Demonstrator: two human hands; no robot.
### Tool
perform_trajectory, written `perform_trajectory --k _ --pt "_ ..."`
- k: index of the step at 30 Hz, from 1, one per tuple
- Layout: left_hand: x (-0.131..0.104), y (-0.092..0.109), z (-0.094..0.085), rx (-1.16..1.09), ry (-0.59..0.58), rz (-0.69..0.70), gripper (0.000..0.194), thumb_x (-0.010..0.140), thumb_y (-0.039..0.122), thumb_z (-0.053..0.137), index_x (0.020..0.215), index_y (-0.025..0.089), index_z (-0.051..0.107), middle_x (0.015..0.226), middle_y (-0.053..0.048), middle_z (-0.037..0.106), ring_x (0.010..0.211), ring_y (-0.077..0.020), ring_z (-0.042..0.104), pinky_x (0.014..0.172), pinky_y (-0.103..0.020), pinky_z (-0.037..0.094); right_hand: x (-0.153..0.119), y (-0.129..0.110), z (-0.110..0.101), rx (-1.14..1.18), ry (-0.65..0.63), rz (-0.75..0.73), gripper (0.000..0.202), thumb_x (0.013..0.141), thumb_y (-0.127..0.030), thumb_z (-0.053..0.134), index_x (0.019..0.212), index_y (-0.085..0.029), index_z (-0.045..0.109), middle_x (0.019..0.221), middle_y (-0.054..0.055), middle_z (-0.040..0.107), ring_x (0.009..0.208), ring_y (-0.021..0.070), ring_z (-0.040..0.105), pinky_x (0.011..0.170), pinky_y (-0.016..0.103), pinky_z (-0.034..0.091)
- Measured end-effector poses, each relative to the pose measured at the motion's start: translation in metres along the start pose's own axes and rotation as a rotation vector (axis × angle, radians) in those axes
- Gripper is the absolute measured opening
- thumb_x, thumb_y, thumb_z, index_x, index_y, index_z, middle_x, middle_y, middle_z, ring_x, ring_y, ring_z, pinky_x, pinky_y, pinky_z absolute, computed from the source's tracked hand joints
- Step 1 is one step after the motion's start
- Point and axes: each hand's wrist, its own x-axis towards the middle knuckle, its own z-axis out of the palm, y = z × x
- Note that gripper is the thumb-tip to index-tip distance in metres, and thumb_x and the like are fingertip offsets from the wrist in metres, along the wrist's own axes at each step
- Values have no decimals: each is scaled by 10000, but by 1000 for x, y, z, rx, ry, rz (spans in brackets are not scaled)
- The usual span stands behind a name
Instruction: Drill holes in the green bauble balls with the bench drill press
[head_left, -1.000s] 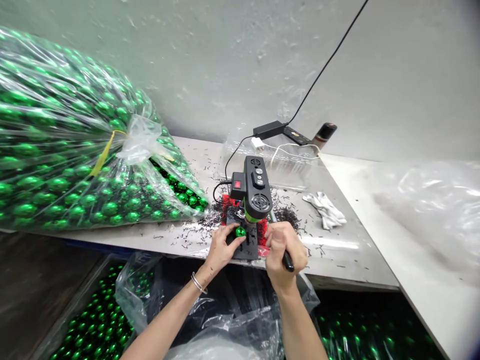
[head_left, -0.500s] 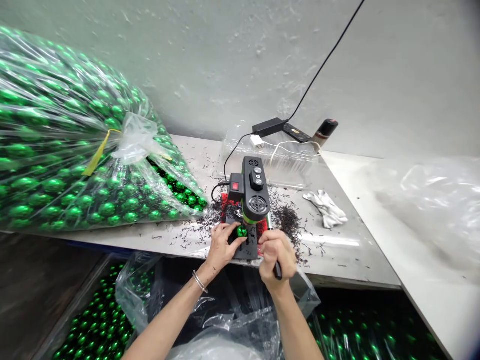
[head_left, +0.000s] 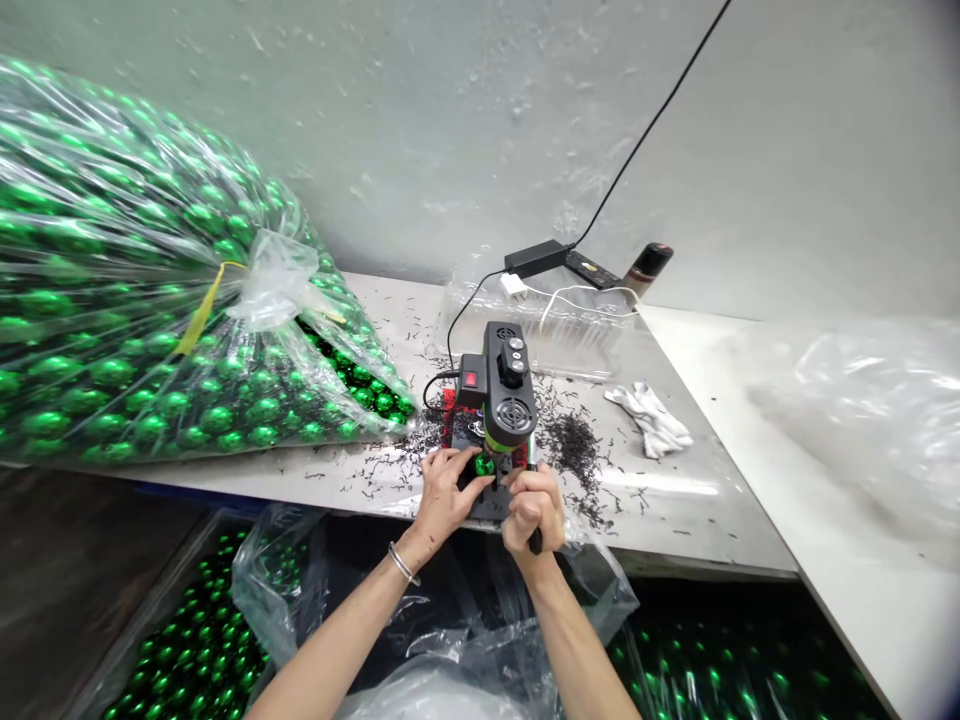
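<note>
A small black bench drill press (head_left: 511, 385) stands at the table's front edge. Under its head, a shiny green ball (head_left: 484, 464) sits on the black base. My left hand (head_left: 444, 492) pinches the ball between thumb and fingers from the left. To the right, my right hand (head_left: 535, 512) is wrapped round the black-gripped lever (head_left: 535, 540) of the press. The top of the ball lies close below the head; whether a bit touches it is hidden.
A large clear bag of green balls (head_left: 135, 330) lies on the left of the table. Black shavings (head_left: 571, 448) and white gloves (head_left: 649, 420) are on the right. Behind are a power adapter (head_left: 536, 258) and a spray can (head_left: 646, 268). Below the edge hangs clear plastic (head_left: 442, 650).
My right hand has moved left and slightly down with the lever, nearer the base. The press head has shifted very slightly. My left hand keeps its hold on the ball.
</note>
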Motion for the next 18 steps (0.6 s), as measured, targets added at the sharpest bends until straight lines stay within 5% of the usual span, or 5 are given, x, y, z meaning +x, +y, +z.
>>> perform_trajectory --k 12,18 --pt "5 -1 1 -57 -16 -63 303 826 304 716 1113 212 691 962 -63 683 975 -246 604 938 -417 418 5 2 -3 14 -82 -84 261 965 -193 368 720 -217 455 715 -4 530 664 137 578 722 353 504" --pt "9 -3 4 -83 -5 -52 298 823 326 720 1100 219 691 952 -66 684 979 -256 608 932 -444 439 46 -15 -8 27 -56 -72 272 945 -115 383 696 -216 424 657 -11 483 612 119 502 577 275 412"
